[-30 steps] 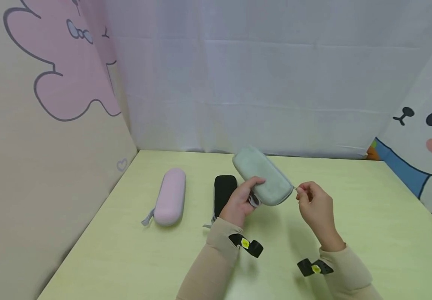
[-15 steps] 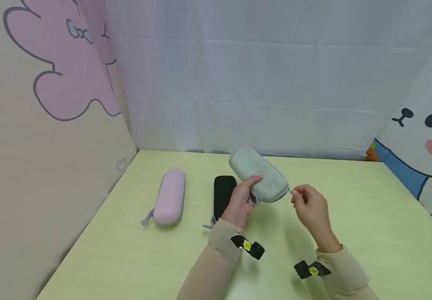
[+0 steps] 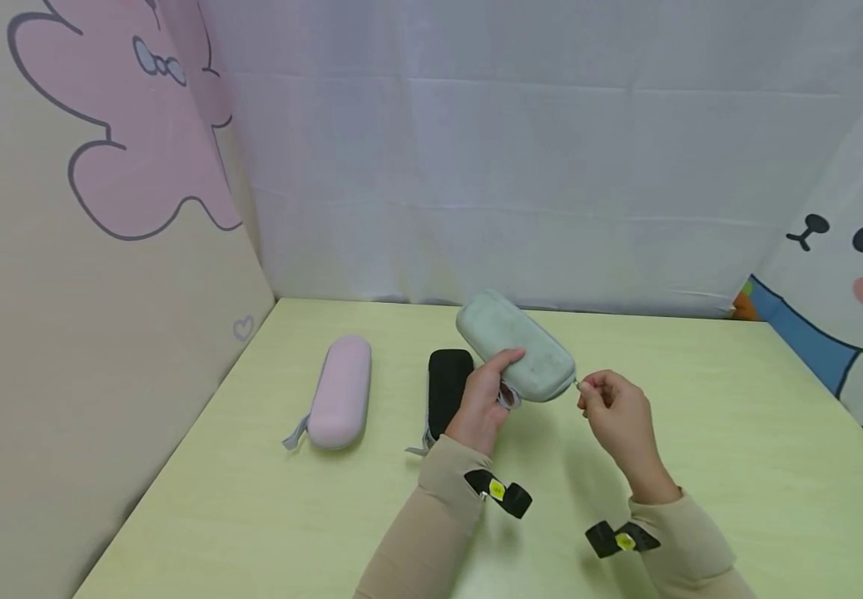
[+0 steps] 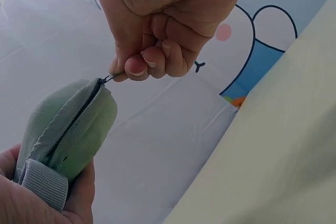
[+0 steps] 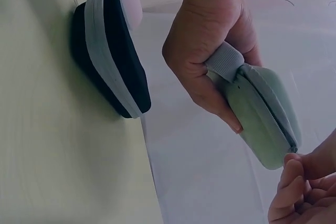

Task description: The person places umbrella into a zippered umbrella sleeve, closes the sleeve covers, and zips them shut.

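A pale green zippered case is held tilted above the table by my left hand, the thumb lying across its upper face. With thumb and index finger, my right hand pinches the small zipper pull at the case's right end. In the left wrist view a dark slit runs along the zipper from the slider toward a grey fabric strap. That strap sits at the end nearest my left palm. The inside of the case is hidden.
A black case with a grey zipper band lies on the pale yellow-green table, partly behind my left hand. Farther left rests a pink case with a grey strap. A white curtain hangs along the back edge.
Both hands and the green case have shifted slightly left since a second ago, with little motion in the last half second. The grip on case and zipper pull stays the same.
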Available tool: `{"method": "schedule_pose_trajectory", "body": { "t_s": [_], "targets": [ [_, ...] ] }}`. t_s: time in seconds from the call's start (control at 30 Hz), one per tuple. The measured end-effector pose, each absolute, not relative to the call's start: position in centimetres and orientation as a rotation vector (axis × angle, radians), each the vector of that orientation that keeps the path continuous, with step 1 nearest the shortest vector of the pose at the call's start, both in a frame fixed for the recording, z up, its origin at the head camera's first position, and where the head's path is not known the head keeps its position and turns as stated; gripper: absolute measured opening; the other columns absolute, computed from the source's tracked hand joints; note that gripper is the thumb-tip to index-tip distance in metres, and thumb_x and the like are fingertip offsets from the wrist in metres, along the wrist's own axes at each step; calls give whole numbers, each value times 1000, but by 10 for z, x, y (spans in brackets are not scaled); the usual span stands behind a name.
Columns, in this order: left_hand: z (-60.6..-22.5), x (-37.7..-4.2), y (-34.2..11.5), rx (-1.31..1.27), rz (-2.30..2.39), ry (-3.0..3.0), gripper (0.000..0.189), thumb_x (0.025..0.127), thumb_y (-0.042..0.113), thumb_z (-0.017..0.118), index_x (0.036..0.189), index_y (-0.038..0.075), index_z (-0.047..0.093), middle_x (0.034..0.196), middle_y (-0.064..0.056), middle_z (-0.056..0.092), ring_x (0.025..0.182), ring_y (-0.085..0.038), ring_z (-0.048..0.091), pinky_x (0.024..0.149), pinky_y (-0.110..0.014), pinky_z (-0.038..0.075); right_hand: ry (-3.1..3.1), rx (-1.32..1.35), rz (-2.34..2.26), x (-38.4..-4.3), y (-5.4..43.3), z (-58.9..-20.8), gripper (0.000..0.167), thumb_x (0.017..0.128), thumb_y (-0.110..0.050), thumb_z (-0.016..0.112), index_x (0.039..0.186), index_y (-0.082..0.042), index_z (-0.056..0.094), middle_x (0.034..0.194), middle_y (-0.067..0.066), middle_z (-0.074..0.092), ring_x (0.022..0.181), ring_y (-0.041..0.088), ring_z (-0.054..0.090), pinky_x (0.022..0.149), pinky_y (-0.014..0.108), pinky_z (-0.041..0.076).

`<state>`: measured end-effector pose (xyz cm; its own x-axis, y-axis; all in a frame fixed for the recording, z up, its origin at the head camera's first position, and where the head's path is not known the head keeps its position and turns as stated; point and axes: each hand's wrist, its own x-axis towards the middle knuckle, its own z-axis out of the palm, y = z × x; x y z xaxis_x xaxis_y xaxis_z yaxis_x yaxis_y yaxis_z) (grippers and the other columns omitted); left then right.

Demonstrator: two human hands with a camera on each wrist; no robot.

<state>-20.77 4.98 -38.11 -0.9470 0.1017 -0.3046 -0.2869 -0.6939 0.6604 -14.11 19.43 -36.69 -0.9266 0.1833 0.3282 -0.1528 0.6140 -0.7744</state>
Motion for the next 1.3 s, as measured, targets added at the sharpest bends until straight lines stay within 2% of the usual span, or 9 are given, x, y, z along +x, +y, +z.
{"method": "schedule_pose_trajectory", "body": {
  "t_s": [0.17,0.37,0.47,0.7,1.03,1.2,1.3],
  "targets": [
    [-382,-208,50,-383,2692,1097,42,75,7,72,112,-1,54,105,-11,62,90,-19,57,70,-24,40,-2487,-10,1229,-140,193,-366,10,91,-3,55,84,2,59,66,6,58,58,15,53,50,24,43],
    [-381,-209,48,-358,2701,1046,49,77,7,71,119,-2,48,113,-13,57,100,-23,56,85,-31,43,-2528,49,1197,-136,189,-365,10,92,-4,55,84,1,59,67,8,59,58,17,52,49,26,42],
    [-381,-209,47,-346,2705,1046,49,77,7,71,120,-3,48,114,-14,57,101,-23,56,89,-33,43,-2515,78,1151,-134,186,-365,8,90,-2,56,83,1,59,66,8,59,57,17,51,48,26,41],
    [-380,-209,47,-347,2725,1041,45,78,6,69,117,-3,48,111,-13,56,98,-22,56,88,-33,43,-2445,149,1057,-133,179,-369,8,86,3,59,79,-1,58,61,2,55,53,15,49,46,26,39],
    [-380,-209,46,-317,2744,955,41,82,4,65,118,-1,46,113,-11,54,100,-22,54,90,-32,42,-2416,129,1111,-134,176,-372,9,86,4,59,78,-1,59,61,2,56,51,13,49,45,25,39],
    [-380,-209,40,-291,2633,1007,36,82,10,63,114,3,47,106,-10,57,90,-19,57,81,-28,44,-2405,79,1092,-138,188,-366,7,89,0,57,82,1,59,64,5,57,52,14,48,44,25,38],
    [-381,-210,37,-276,2600,1055,37,82,13,64,114,2,50,102,-12,62,87,-20,61,79,-29,46,-2416,54,1083,-140,195,-362,8,90,-2,57,83,1,59,66,7,58,52,13,48,44,25,38]
  ]
}}
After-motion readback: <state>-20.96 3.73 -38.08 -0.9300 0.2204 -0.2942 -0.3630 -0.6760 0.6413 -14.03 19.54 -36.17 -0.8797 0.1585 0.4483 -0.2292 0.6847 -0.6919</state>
